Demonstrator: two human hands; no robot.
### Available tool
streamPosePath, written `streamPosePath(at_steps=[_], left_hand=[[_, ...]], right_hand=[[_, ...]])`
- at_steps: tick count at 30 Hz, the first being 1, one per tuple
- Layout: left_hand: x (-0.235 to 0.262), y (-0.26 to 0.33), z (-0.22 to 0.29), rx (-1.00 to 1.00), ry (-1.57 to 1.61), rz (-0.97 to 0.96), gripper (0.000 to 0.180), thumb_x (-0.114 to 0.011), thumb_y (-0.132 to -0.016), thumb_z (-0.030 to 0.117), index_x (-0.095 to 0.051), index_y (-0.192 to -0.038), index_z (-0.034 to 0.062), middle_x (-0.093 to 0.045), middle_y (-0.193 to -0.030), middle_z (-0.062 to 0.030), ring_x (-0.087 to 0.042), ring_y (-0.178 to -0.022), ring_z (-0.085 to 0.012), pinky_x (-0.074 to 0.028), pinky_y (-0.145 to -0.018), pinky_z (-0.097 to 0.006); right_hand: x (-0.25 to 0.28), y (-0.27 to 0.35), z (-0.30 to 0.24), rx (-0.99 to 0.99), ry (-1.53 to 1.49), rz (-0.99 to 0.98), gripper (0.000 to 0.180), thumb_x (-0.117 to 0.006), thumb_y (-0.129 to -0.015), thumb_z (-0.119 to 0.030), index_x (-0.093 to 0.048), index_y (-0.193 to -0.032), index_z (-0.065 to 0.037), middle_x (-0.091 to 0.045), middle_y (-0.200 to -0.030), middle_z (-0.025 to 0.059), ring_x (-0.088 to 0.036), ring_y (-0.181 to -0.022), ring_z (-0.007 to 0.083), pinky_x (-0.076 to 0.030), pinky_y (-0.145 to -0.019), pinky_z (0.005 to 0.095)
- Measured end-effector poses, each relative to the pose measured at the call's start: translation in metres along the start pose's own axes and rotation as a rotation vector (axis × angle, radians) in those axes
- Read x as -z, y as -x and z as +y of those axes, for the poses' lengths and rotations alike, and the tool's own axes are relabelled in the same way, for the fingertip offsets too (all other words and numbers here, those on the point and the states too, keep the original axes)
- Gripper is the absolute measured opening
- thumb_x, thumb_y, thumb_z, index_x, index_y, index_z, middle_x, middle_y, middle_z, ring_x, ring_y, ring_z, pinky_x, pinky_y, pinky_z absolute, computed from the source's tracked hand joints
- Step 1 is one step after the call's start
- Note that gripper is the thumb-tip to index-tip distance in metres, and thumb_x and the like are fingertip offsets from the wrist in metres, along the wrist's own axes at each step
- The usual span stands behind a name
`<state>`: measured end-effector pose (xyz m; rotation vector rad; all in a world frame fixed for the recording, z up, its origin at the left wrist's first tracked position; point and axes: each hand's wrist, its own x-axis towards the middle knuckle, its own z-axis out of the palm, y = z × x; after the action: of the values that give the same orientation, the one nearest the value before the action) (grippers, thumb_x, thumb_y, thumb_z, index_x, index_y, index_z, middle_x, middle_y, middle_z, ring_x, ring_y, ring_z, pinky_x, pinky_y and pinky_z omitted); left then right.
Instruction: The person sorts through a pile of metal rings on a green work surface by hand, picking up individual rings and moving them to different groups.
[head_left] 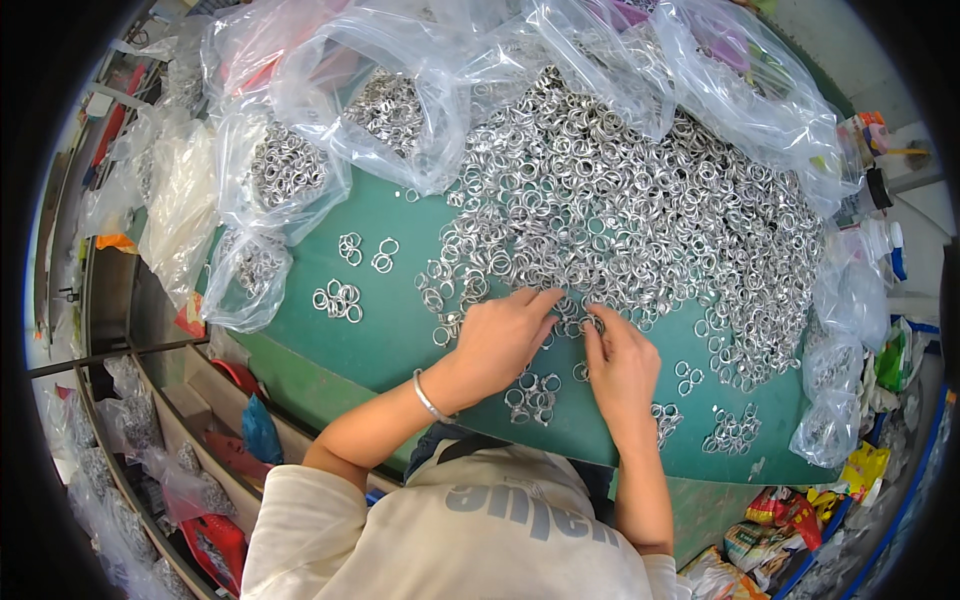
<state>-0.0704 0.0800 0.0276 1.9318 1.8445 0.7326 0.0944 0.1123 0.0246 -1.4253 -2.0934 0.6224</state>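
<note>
My left hand (500,342) is resting half-curled, my right hand (624,368) narrowly pinched, holds indiscernible; piled metal rings (620,190) are likely demanding light, single-piece fingertip handling.

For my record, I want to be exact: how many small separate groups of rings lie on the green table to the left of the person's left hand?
3: an upper group, a second group just right of it, and the largest group below them. More could be hidden.
</note>
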Motion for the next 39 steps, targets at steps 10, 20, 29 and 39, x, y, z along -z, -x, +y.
streamPosePath(at_steps=[10,20,29,39], left_hand=[[0.008,-0.001,-0.008,0.115,0.02,0.023,0.025,-0.067,-0.084,0.015,-0.061,-0.108,0.009,-0.067,-0.089,-0.0108,-0.062,-0.058,-0.0299,-0.048,-0.053,-0.039],[0.009,-0.019,-0.009,0.123,-0.154,-0.051,0.042,-0.069,-0.082,0.02,-0.055,-0.121,0.0111,-0.066,-0.087,-0.0104,-0.063,-0.062,-0.032,-0.048,-0.052,-0.04],[0.003,0.001,-0.018,0.108,-0.077,0.066,0.014,-0.067,-0.083,0.012,-0.063,-0.096,0.0097,-0.064,-0.081,-0.0077,-0.061,-0.058,-0.0279,-0.046,-0.05,-0.039],[0.013,0.011,-0.027,0.157,-0.065,0.112,0.01,-0.066,-0.083,0.008,-0.062,-0.092,0.0086,-0.065,-0.081,-0.0078,-0.061,-0.058,-0.0276,-0.046,-0.052,-0.038]], right_hand=[[0.005,-0.007,0.001,-0.069,0.03,-0.127,0.011,-0.065,-0.084,-0.011,-0.061,-0.088,-0.001,-0.06,-0.065,0.0114,-0.059,-0.053,0.0258,-0.042,-0.048,0.0388],[0.025,0.002,0.02,-0.595,-1.644,-0.195,0.016,-0.048,-0.089,-0.007,-0.055,-0.103,0.0,-0.057,-0.094,0.0131,-0.056,-0.064,0.0183,-0.044,-0.047,0.027],[0.012,0.0,0.013,-0.445,-0.707,-0.163,0.013,-0.068,-0.084,-0.013,-0.066,-0.09,-0.002,-0.049,-0.057,0.0009,-0.044,-0.049,0.012,-0.033,-0.044,0.0291],[-0.014,-0.017,-0.007,-0.029,-0.077,-0.059,0.011,-0.069,-0.083,-0.016,-0.067,-0.086,-0.005,-0.066,-0.074,0.0127,-0.062,-0.061,0.0327,-0.046,-0.052,0.0408]])
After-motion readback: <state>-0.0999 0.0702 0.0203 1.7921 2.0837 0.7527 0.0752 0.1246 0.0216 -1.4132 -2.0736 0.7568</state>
